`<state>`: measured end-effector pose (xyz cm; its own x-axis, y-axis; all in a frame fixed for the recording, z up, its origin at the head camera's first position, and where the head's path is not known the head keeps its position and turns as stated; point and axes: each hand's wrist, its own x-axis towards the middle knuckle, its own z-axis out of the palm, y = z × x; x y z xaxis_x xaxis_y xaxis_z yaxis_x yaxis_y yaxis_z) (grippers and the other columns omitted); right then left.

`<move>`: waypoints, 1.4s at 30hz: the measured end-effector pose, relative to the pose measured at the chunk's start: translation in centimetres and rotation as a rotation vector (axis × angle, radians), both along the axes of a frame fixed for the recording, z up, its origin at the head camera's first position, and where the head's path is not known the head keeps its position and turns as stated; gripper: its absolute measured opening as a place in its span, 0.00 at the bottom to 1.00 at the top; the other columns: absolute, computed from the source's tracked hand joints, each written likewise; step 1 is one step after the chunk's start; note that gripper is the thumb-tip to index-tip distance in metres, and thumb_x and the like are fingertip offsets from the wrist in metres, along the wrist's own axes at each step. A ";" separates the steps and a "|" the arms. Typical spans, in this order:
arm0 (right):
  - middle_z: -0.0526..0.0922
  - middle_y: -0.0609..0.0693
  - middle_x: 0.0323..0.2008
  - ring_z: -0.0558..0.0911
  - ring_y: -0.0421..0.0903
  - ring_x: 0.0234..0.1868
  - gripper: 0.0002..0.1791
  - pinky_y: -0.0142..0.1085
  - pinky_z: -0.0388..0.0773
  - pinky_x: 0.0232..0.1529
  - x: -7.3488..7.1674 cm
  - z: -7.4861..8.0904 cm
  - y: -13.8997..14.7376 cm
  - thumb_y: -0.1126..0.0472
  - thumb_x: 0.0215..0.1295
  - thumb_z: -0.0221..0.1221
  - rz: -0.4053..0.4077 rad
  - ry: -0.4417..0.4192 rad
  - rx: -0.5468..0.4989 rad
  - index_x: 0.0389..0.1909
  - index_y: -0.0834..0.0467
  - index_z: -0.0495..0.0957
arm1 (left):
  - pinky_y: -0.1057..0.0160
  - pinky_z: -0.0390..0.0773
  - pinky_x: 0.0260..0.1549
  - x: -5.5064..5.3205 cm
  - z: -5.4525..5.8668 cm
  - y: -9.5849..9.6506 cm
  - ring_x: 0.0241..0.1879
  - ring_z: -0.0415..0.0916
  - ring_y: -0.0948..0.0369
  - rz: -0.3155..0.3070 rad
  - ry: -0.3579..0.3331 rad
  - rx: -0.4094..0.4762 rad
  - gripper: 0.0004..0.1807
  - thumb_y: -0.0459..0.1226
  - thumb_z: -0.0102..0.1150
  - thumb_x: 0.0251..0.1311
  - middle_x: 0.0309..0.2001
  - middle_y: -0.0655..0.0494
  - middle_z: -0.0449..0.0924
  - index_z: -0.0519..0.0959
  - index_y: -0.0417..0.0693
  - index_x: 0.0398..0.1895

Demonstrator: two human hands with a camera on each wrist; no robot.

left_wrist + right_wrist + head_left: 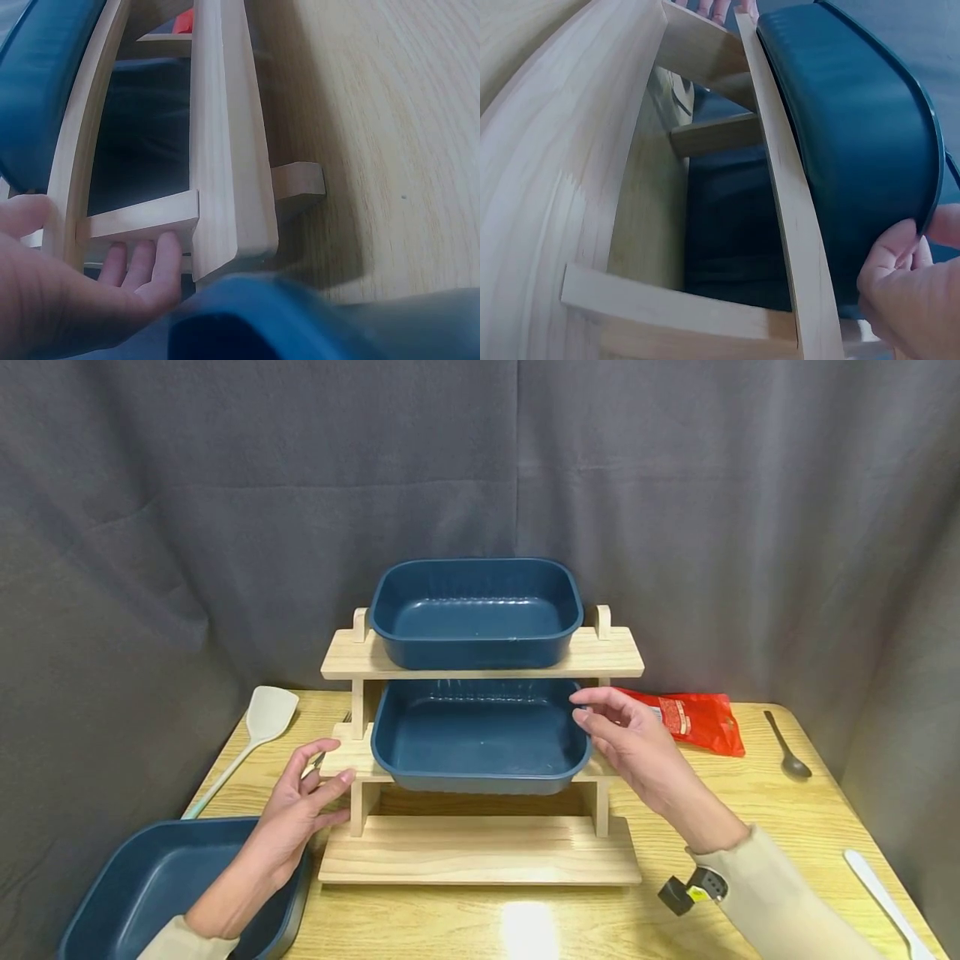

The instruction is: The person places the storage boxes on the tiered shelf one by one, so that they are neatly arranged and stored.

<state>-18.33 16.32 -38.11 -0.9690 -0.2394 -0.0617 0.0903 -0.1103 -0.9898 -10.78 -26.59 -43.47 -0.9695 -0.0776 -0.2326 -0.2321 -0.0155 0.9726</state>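
Observation:
A three-tier wooden rack (480, 852) stands in the middle of the table. One dark blue plastic bin (477, 653) sits on its top shelf and a second blue bin (480, 783) on the middle shelf. My right hand (637, 743) pinches the right end of the middle bin's rim between thumb and fingers, as the right wrist view shows close up. At the rack's left end, my left hand (296, 814) holds the middle shelf; in the left wrist view its fingers (139, 266) reach under the shelf, against the upright.
A third blue bin (172, 868) stands at the front left, under my left forearm. Behind it lies a white spatula (270, 714). To the right are a red packet (701, 718), a dark spoon (787, 752) and a white-handled utensil (885, 897). Grey curtains (480, 460) surround the table.

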 end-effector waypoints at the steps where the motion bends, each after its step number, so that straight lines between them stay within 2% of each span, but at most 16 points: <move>1: 0.75 0.52 0.46 0.75 0.45 0.44 0.18 0.26 0.79 0.41 0.1 0.0 0.1 0.62 0.79 0.67 -0.001 0.014 0.008 0.64 0.61 0.80 | 0.52 0.84 0.53 0.0 0.0 0.0 0.56 0.79 0.62 -0.001 0.002 0.001 0.30 0.38 0.66 0.79 0.50 0.61 0.81 0.63 0.60 0.76; 4: 0.75 0.53 0.48 0.76 0.46 0.46 0.18 0.29 0.79 0.43 0.8 -0.1 0.6 0.63 0.80 0.65 -0.002 0.037 0.022 0.66 0.60 0.79 | 0.52 0.84 0.53 -0.1 0.0 0.1 0.57 0.79 0.61 -0.006 0.005 0.002 0.30 0.38 0.66 0.79 0.51 0.60 0.80 0.63 0.60 0.76; 9: 0.78 0.54 0.51 0.81 0.49 0.49 0.16 0.34 0.84 0.53 2.0 0.0 0.8 0.66 0.80 0.63 0.019 0.022 -0.003 0.64 0.56 0.79 | 0.53 0.84 0.53 -0.1 0.1 0.0 0.57 0.79 0.62 -0.007 0.009 0.002 0.30 0.39 0.67 0.79 0.51 0.60 0.80 0.64 0.61 0.76; 14: 0.77 0.54 0.49 0.83 0.47 0.47 0.16 0.35 0.85 0.51 2.5 0.2 0.6 0.67 0.79 0.64 0.021 -0.005 -0.040 0.63 0.57 0.80 | 0.53 0.84 0.53 -0.1 0.0 0.0 0.57 0.79 0.62 -0.008 0.012 0.002 0.30 0.39 0.67 0.79 0.52 0.60 0.80 0.64 0.61 0.75; 17: 0.75 0.54 0.49 0.83 0.49 0.50 0.17 0.35 0.85 0.52 2.7 0.4 0.6 0.67 0.79 0.64 0.018 -0.015 -0.042 0.64 0.57 0.79 | 0.53 0.84 0.53 -0.1 0.0 0.1 0.56 0.80 0.62 -0.007 0.014 0.003 0.30 0.38 0.67 0.79 0.51 0.60 0.80 0.64 0.60 0.76; 21: 0.73 0.55 0.50 0.82 0.51 0.54 0.17 0.35 0.84 0.55 2.3 0.5 0.5 0.67 0.80 0.63 0.027 -0.022 -0.045 0.65 0.59 0.79 | 0.53 0.84 0.52 -0.1 0.0 0.1 0.56 0.80 0.62 0.002 0.011 0.005 0.30 0.38 0.66 0.79 0.51 0.60 0.80 0.64 0.60 0.76; 31: 0.75 0.53 0.49 0.81 0.49 0.50 0.18 0.34 0.85 0.54 0.9 0.0 0.2 0.70 0.80 0.61 0.050 -0.023 -0.118 0.67 0.60 0.80 | 0.52 0.84 0.53 0.0 0.0 0.1 0.56 0.80 0.61 -0.009 0.015 0.000 0.30 0.39 0.66 0.79 0.53 0.60 0.80 0.64 0.60 0.76; 42: 0.76 0.53 0.49 0.82 0.48 0.49 0.18 0.32 0.84 0.52 0.4 0.1 -0.2 0.69 0.81 0.61 0.036 -0.048 -0.131 0.68 0.60 0.80 | 0.53 0.84 0.53 0.0 0.1 0.0 0.57 0.79 0.60 -0.013 0.024 -0.013 0.30 0.41 0.68 0.79 0.53 0.58 0.81 0.64 0.59 0.75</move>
